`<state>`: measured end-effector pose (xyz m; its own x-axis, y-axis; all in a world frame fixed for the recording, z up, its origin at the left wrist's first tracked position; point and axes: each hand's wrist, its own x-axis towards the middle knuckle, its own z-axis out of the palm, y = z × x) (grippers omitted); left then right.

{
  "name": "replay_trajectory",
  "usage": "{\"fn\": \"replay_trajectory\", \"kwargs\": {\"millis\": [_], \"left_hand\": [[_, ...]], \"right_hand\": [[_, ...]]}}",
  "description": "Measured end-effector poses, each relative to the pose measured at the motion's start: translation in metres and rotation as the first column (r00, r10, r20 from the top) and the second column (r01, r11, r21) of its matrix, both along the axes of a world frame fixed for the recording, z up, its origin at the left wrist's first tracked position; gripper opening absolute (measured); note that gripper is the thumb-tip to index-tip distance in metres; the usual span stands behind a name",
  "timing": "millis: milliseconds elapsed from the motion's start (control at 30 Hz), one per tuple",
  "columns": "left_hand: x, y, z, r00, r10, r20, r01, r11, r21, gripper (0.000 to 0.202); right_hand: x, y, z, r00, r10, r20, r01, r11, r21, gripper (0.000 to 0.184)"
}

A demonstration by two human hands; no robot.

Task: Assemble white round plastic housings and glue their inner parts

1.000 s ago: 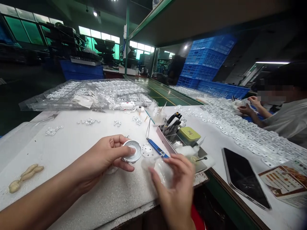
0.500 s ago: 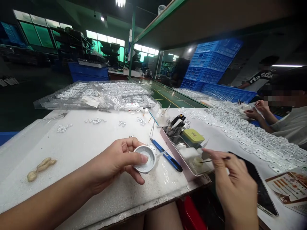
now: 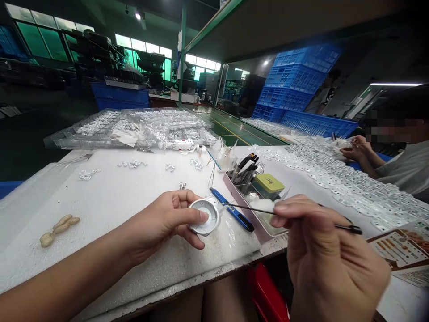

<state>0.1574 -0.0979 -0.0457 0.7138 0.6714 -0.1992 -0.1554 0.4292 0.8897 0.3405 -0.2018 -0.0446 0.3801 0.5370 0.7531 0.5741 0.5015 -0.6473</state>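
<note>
Thumb and fingers of my left hand (image 3: 177, 212) grip a shallow round white plastic part (image 3: 212, 222) by its rim, its hollow side facing up towards me. A small tab with a pale pointed piece sticks out on its right side. My right hand (image 3: 335, 255) pinches a thin dark stick (image 3: 256, 209), held nearly level like a pen. Its far tip is close to the tab; whether they touch I cannot tell. Beneath the stick lies a blue utility knife (image 3: 233, 210). Beside it is a pink-edged tray (image 3: 263, 230) holding tools, a yellow-lidded tin (image 3: 268, 182) and clear containers.
Small white parts (image 3: 132, 164) lie in little heaps on the white work surface (image 3: 117, 197). Peanuts (image 3: 60, 228) rest at left. Plastic-covered trays (image 3: 134, 129) stand at the back. White sheet-like parts (image 3: 321, 167) spread at right, near a co-worker's hands (image 3: 357, 150).
My right hand has come nearer and lifted the stick out of the tray area, swinging its tip left to the white part. My left hand keeps its hold almost unmoved.
</note>
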Motion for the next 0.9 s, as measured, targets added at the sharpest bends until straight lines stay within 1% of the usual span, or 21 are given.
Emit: {"fn": "replay_trajectory", "kwargs": {"millis": [67, 100, 133, 267, 333, 433, 500, 600, 667, 700, 733, 800, 833, 867, 900], "left_hand": [[0.000, 0.000, 0.000, 1.000, -0.004, 0.005, 0.004, 1.000, 0.001, 0.017], [0.000, -0.001, 0.001, 1.000, -0.006, 0.009, 0.006, 1.000, 0.001, 0.019], [0.000, -0.001, 0.001, 1.000, -0.008, 0.012, 0.008, 1.000, -0.001, 0.019], [0.000, -0.002, 0.001, 1.000, -0.017, 0.016, 0.017, 1.000, -0.017, 0.016], [0.000, -0.002, 0.001, 1.000, -0.014, 0.019, 0.014, 1.000, -0.018, 0.014], [0.000, -0.001, 0.000, 1.000, -0.006, 0.022, 0.006, 1.000, -0.015, 0.014], [0.000, -0.001, 0.000, 1.000, -0.004, 0.020, 0.004, 1.000, -0.013, 0.014], [0.000, 0.000, 0.000, 1.000, -0.002, 0.010, 0.002, 1.000, -0.008, 0.014], [0.000, -0.001, 0.000, 1.000, -0.001, 0.004, 0.001, 1.000, -0.004, 0.017], [0.000, -0.001, 0.000, 1.000, 0.000, 0.003, 0.000, 1.000, -0.003, 0.018], [0.000, -0.001, 0.001, 1.000, 0.001, 0.005, -0.001, 1.000, -0.001, 0.019], [0.000, -0.002, 0.001, 1.000, 0.005, 0.005, -0.005, 1.000, 0.000, 0.020], [0.000, -0.002, 0.001, 1.000, 0.009, 0.000, -0.009, 1.000, 0.002, 0.020], [0.000, -0.002, 0.001, 1.000, 0.013, -0.009, -0.013, 1.000, 0.005, 0.019], [0.000, -0.002, 0.001, 1.000, 0.016, -0.020, -0.016, 1.000, 0.008, 0.018]], "right_hand": [[-0.002, 0.005, -0.004, 0.989, 0.146, 0.004, -0.146, 0.989, 0.003, 0.021], [-0.002, 0.007, -0.006, 0.981, 0.190, 0.024, -0.190, 0.982, -0.001, 0.021], [-0.003, 0.009, -0.007, 0.977, 0.205, 0.055, -0.205, 0.979, -0.007, 0.021], [-0.005, 0.012, -0.010, 0.967, 0.204, 0.154, -0.200, 0.979, -0.040, 0.020], [-0.004, 0.012, -0.012, 0.964, 0.210, 0.162, -0.204, 0.978, -0.052, 0.020], [-0.003, 0.009, -0.014, 0.966, 0.199, 0.165, -0.197, 0.980, -0.028, 0.019], [-0.003, 0.007, -0.016, 0.969, 0.203, 0.138, -0.205, 0.979, 0.003, 0.019], [-0.005, 0.004, -0.016, 0.981, 0.194, 0.021, -0.195, 0.977, 0.081, 0.019], [-0.006, 0.005, -0.016, 0.989, 0.140, -0.048, -0.132, 0.981, 0.142, 0.019], [-0.006, 0.006, -0.015, 0.993, 0.093, -0.068, -0.078, 0.979, 0.191, 0.019], [-0.005, 0.007, -0.015, 0.996, 0.031, -0.080, -0.010, 0.968, 0.251, 0.020], [0.001, 0.009, -0.014, 0.984, -0.125, -0.128, 0.162, 0.926, 0.342, 0.023], [0.006, 0.009, -0.013, 0.964, -0.217, -0.155, 0.259, 0.898, 0.357, 0.026], [0.012, 0.008, -0.014, 0.937, -0.308, -0.167, 0.348, 0.872, 0.343, 0.029], [0.019, 0.007, -0.014, 0.904, -0.399, -0.153, 0.427, 0.854, 0.296, 0.032]]}}
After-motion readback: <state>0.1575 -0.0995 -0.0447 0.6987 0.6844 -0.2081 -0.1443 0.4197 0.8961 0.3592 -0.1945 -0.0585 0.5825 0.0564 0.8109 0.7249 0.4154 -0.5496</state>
